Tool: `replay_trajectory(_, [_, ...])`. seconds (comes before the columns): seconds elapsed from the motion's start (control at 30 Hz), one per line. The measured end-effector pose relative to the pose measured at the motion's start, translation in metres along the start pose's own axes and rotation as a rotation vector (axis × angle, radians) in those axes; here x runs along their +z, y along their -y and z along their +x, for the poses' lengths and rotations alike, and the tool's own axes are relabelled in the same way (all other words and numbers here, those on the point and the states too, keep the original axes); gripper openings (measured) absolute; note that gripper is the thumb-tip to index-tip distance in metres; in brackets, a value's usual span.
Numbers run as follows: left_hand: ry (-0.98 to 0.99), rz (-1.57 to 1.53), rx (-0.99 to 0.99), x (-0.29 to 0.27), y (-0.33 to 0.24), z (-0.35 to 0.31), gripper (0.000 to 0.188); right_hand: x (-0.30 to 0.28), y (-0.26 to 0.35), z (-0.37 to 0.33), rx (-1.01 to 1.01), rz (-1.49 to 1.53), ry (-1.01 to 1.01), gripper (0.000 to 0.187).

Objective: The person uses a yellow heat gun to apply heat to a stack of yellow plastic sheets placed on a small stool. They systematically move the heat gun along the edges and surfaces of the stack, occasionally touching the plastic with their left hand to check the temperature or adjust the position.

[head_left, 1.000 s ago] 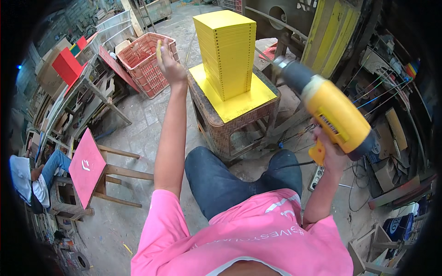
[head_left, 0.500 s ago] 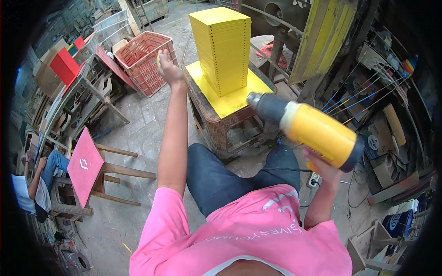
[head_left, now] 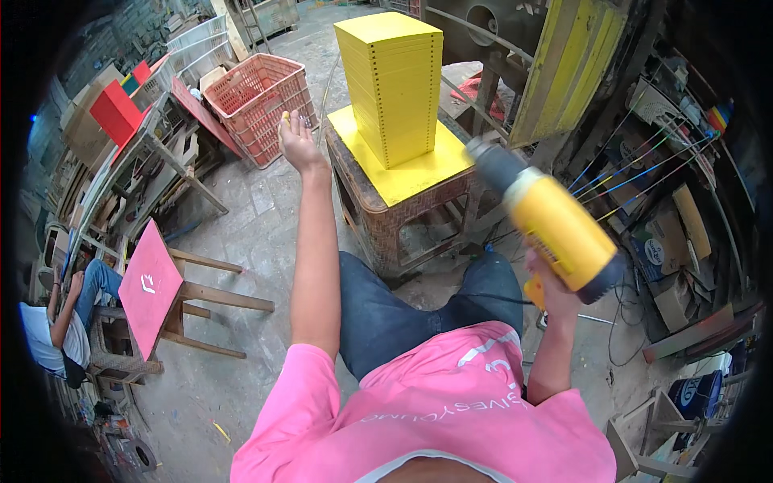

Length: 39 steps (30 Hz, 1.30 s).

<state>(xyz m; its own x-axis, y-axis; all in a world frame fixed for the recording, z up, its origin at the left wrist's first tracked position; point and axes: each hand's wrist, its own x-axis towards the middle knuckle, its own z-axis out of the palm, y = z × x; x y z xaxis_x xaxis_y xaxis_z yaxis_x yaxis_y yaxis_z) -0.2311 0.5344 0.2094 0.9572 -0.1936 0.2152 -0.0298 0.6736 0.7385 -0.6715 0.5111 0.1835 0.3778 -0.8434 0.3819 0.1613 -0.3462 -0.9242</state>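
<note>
Hands well apart in mid-air — left hand (head_left: 301,150) bare, held up w/ fingers uncurled, just L of a tall stack of yellow sheets (head_left: 394,92); right hand (head_left: 555,287) wrapped round the grip of a yellow heat gun (head_left: 561,232). Blurred, aimed up and L, w/ dark nozzle nr the R corner of a wide yellow base sheet (head_left: 407,183) — can't tell if touching. Trailing L from the grip across denim-clad legs (head_left: 374,310): a dark cord (head_left: 495,300). Centre, upright: the stack, w/ dark dots along its corner edges, on the base sheet atop a brown stool (head_left: 378,225). At one left fingertip, a bit of yellow (head_left: 286,117), too small to ID. Beyond the left hand, a red slatted crate (head_left: 254,133) on the grey floor (head_left: 209,394). Lower L, a pink-topped stool (head_left: 159,264) tipped on its side, legs pointing R; just beyond, partly in view, a seated person (head_left: 59,332) in jeans. Upper R, a slanted yellow-striped panel (head_left: 568,76); lower and farther R, thin coloured rods (head_left: 644,186) and cardboard (head_left: 691,224). Filling the bottom edge: a pink shirt (head_left: 322,410).
</note>
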Motion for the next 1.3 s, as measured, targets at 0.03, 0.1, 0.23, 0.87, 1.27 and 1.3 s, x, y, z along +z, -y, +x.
replay_trajectory(0.03, [0.007,0.01,0.016,0.0,0.001,-0.001,0.059,0.004,-0.003,-0.005,0.024,-0.082,0.02,0.037])
replay_trajectory(0.1, [0.023,-0.005,0.005,0.003,0.003,-0.008,0.059,-0.002,-0.024,-0.016,0.017,-0.365,0.119,0.044])
replay_trajectory(0.23, [0.031,0.01,-0.025,0.0,0.003,-0.031,0.058,0.005,-0.009,-0.018,-0.142,-0.27,0.068,0.043])
replay_trajectory(0.87, [0.157,0.008,0.066,0.032,-0.042,-0.044,0.056,0.011,-0.013,0.0,-0.172,-0.243,-0.076,0.037])
replay_trajectory(1.27, [0.167,0.138,0.076,-0.001,0.02,-0.044,0.058,0.012,0.004,-0.001,-0.243,-0.391,0.005,0.042])
replay_trajectory(1.3, [0.163,0.138,0.07,0.002,0.017,-0.046,0.057,0.014,0.012,0.0,-0.223,-0.337,-0.022,0.039])
